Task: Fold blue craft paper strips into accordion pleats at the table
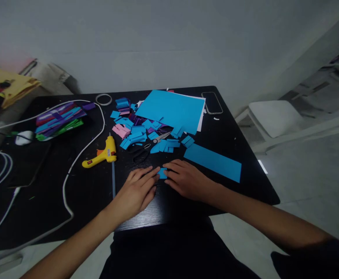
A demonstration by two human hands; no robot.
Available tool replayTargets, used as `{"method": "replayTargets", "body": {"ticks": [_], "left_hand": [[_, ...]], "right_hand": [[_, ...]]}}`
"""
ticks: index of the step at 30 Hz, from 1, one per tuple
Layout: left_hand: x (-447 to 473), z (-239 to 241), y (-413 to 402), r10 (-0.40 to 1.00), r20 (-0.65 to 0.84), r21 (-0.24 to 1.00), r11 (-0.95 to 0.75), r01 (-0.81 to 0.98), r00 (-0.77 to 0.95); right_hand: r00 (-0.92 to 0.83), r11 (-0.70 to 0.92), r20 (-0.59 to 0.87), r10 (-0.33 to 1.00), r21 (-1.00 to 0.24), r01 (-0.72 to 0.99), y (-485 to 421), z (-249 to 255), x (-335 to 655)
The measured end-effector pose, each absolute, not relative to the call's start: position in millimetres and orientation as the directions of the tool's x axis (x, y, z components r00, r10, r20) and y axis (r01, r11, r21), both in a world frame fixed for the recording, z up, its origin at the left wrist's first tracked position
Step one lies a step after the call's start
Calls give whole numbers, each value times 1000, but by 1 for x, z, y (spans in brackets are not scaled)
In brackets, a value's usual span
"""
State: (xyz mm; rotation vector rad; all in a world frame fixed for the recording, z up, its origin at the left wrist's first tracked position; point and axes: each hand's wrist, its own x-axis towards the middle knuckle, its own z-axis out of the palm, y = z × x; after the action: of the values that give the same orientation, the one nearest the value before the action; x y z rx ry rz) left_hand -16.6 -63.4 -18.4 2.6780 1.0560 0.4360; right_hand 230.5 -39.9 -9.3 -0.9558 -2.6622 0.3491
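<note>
Your dark clothing (169,252) fills the near edge at 6 o'clock, below the black table (88,205). Taking the small blue paper piece (163,173) as the dial's centre, with 12 o'clock pointing away from you, your left hand (137,190) comes in from 8 o'clock and your right hand (185,179) from 4. Both rest with fingers extended, unclenched, their tips at opposite sides of the piece, which lies on the tabletop between them; you cannot tell whether the fingertips pinch it or only press. Between 2 and 3 o'clock lies a long blue strip (216,163); near 12, a large blue sheet (175,108); at 1, a phone (212,103). Black-handled scissors (161,138) lie at 11, beside scattered blue pieces (137,135), with pink pieces (121,131) slightly farther round. At 10 lies a yellow glue gun (109,149), a glue stick (113,180) extending from it toward you; farther off in that direction sits a bundle of coloured strips (59,122).
</note>
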Motion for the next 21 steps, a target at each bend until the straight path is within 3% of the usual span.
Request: {"method": "replayTargets", "body": {"ticks": [9, 21], "left_hand": [[-14, -21, -68, 702, 179, 302, -706, 641, 689], [-15, -22, -67, 723, 189, 332, -684, 649, 665]], "right_hand": [[-694, 735, 284, 662, -431, 524, -48, -21, 241], [-730, 751, 214, 649, -336, 569, -50, -16, 237]]}}
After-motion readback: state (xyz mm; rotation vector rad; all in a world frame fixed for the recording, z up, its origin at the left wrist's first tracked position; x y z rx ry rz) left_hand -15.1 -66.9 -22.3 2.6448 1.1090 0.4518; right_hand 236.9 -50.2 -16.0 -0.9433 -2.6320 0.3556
